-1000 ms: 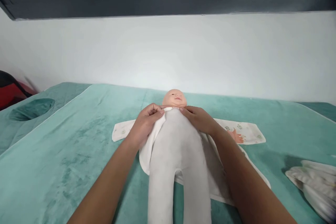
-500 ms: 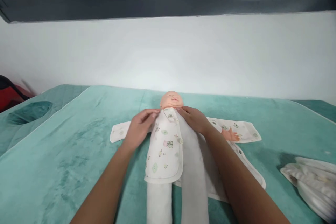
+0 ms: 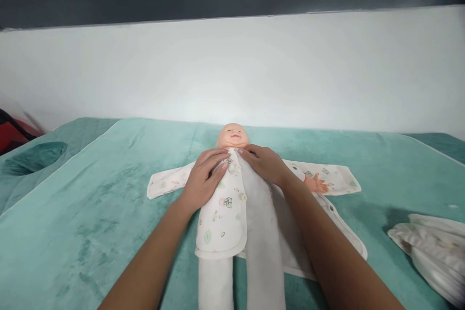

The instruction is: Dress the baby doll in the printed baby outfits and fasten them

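Note:
A baby doll (image 3: 233,136) lies face up, head toward the wall, in white trousers (image 3: 265,252). A white printed baby jacket (image 3: 221,223) covers one half of its chest; the other half lies spread beneath and beside it, on the right. My left hand (image 3: 205,179) rests on the covered side of the chest, fingers stretched out near the collar. At the neckline, my right hand (image 3: 265,164) has its thumb and fingers together at the jacket's edge; the grip is partly hidden. The doll's bare hand (image 3: 316,183) lies on the spread sleeve (image 3: 339,179).
A teal plush cover (image 3: 109,232) lies under the doll. Bundled white cloth (image 3: 432,247) sits at the right. At the left are a hollow (image 3: 34,155) in the cover and a red and black object (image 3: 14,133). A white wall (image 3: 232,68) rises behind, below a dark window frame (image 3: 145,2).
My left hand has moved right from the shoulder onto the chest, its fingers now flatter. My right hand stays at the neckline. The view has shifted slightly.

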Action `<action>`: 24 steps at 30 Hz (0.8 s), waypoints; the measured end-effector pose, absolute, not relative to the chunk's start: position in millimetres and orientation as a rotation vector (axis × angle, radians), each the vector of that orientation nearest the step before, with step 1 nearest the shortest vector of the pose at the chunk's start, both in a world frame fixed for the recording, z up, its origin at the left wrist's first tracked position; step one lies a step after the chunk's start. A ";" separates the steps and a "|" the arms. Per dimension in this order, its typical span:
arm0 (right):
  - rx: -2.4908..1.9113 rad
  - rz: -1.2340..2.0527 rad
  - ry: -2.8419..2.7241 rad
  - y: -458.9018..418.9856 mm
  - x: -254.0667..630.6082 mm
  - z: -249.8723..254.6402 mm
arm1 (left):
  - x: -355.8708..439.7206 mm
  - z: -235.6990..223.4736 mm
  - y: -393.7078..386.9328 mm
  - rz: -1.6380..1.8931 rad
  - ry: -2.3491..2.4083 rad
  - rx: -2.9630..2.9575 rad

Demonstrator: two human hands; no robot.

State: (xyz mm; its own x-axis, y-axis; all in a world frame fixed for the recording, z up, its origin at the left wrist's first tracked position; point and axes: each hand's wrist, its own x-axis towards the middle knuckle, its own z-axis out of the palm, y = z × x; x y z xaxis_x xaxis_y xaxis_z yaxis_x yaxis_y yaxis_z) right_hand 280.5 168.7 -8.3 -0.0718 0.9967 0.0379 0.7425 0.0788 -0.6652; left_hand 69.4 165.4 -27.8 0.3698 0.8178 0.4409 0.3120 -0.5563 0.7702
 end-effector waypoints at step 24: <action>-1.700 0.623 -1.856 177.5 287.0 -22.8 | 123.7 13.8 183.6 0.916 1.167 1.904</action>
